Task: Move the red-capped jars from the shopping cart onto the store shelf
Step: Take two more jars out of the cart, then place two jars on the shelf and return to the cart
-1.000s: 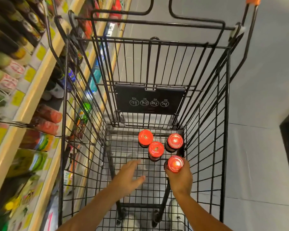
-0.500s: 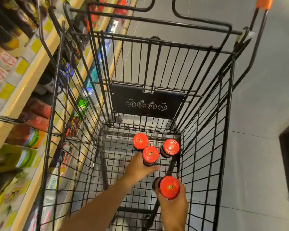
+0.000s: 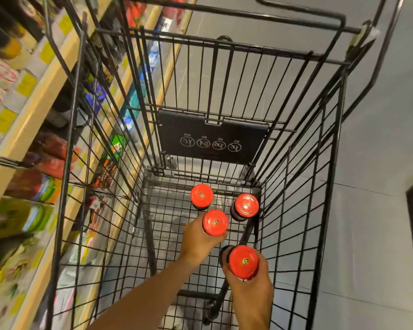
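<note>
Inside the cart (image 3: 329, 163), each hand clamps one jar: left hand (image 3: 198, 239), right hand (image 3: 250, 282). Risk: lifted jars striking the cart's wire walls.

Black cart placard (image 3: 212, 136), upside-down "YES" and 3 "NO" over circled icons

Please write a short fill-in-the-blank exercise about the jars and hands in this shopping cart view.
1. In all, ____ red-capped jars are visible inside the cart.
2. The right hand holds a jar with a ____ cap.
3. The left hand grips the middle jar, leaving ____ jars untouched.
4. The store shelf stands on the person's ____ side.

Missing words: four; red; two; left
</note>
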Demonstrator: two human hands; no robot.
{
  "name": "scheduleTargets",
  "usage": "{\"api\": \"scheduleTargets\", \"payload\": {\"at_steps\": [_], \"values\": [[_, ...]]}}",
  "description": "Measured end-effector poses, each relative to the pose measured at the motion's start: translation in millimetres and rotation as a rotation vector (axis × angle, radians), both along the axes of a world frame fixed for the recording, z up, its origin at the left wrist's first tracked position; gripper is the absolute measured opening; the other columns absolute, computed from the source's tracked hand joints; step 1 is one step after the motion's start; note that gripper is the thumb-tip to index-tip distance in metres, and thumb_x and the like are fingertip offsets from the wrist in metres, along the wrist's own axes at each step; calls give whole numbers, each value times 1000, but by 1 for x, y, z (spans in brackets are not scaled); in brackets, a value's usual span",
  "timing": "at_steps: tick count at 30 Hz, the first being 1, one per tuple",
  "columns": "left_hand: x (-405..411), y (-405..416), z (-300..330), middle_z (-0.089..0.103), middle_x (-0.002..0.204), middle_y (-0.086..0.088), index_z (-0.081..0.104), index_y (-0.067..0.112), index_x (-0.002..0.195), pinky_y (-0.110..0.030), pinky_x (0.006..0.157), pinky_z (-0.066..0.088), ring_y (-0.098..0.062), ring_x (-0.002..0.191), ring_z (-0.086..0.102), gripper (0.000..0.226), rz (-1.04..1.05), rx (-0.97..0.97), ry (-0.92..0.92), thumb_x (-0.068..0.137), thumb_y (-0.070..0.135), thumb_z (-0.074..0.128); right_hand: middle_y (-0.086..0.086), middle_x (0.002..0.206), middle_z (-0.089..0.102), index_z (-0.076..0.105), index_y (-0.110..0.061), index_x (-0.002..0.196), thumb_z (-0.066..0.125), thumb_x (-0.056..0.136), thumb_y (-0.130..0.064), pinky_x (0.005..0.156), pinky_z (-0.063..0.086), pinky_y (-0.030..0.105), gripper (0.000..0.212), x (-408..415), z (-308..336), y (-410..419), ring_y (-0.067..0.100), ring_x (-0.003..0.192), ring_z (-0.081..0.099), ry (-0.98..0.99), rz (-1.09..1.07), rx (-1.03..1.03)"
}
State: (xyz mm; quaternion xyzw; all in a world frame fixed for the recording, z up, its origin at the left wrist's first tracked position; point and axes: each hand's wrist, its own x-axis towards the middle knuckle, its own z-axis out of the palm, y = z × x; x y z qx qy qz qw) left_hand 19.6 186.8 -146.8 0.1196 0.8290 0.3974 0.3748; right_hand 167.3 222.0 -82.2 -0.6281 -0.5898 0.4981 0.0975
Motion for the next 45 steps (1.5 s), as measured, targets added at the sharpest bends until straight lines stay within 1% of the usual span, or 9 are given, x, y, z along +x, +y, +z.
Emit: {"api": "scheduleTargets", "payload": {"at_steps": [7,15,20,24,29,32,37,41,45], "values": [[-11,-53,87,68,89,25,60,44,102,-2,71,46,20,87,61,54,-19,19,25,62,35,94,-24,94,68,54,-44,115,93,68,-25,72,45,10,64,-9,53,-1,-10,87,62,44,134,-8],[-53,-105,223,63,92,23,60,34,114,1,70,41,-6,91,64,68,10,-8,200,57,37,96,-25,95,69,52,-54,114,92,69,-31,73,45,12,64,-24,155,-8,-11,88,63,103,308,51],[-61,-122,312,63,95,17,62,30,120,5,67,38,1,86,60,70,51,54,290,59,31,96,-39,91,66,52,-59,110,92,69,-29,76,46,15,64,-30,232,-10,-16,85,62,201,404,84],[-58,-142,369,65,95,25,63,33,120,-5,76,46,2,91,65,74,104,121,361,54,41,96,-28,98,66,52,-54,117,94,65,-30,77,44,10,71,-32,291,-16,-12,90,61,270,458,158],[-46,-169,432,67,91,22,56,45,106,-6,75,47,5,86,63,65,186,231,421,54,41,96,-27,109,59,52,-42,134,95,62,-32,96,50,25,84,-29,354,-27,-5,102,59,330,530,271],[-39,-184,464,69,92,27,60,44,107,-5,78,46,17,89,61,64,227,307,448,54,41,96,-22,114,63,54,-41,131,96,60,-36,92,53,21,83,-24,386,-36,-4,102,61,378,531,321],[-14,-213,510,70,101,22,63,38,115,-22,84,53,5,93,66,68,273,388,496,55,43,95,-18,111,67,58,-38,132,95,54,-47,93,56,29,86,-13,422,-51,-1,100,64,450,559,365],[15,-238,541,66,98,40,58,47,111,-8,83,48,22,95,58,64,304,382,553,59,38,94,-20,108,68,59,-38,130,95,57,-43,84,47,11,81,-9,454,-61,-9,97,60,521,635,373],[51,-263,571,57,106,50,55,52,112,2,78,43,22,100,57,65,359,357,637,61,38,94,-18,109,69,60,-42,125,95,55,-42,89,50,16,78,-7,480,-63,-4,99,63,610,786,337]]}}
